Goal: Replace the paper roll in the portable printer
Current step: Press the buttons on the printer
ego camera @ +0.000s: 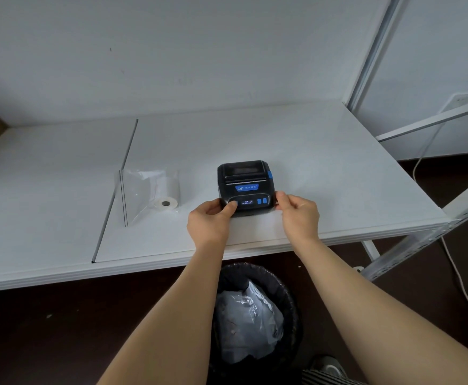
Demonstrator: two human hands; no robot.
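Head view: printer (pixel 246 188) sits near the front edge of the white shelf (pixel 324 168), lid closed, display lit. Left hand (pixel 210 220) pinches its near left corner, thumb on the front panel; right hand (pixel 299 215) pinches the near right corner. Spare paper roll (pixel 166 203) lies in a clear bag (pixel 146 194) just left of it. Risks: thumb may press a button by accident; a pull toward the edge could tip the printer into the bin (pixel 255 315) below.

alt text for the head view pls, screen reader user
Both hands, left and right, grip the near corners of a closed black printer on a white table. A paper roll in a clear bag lies left of it; a bin stands below.
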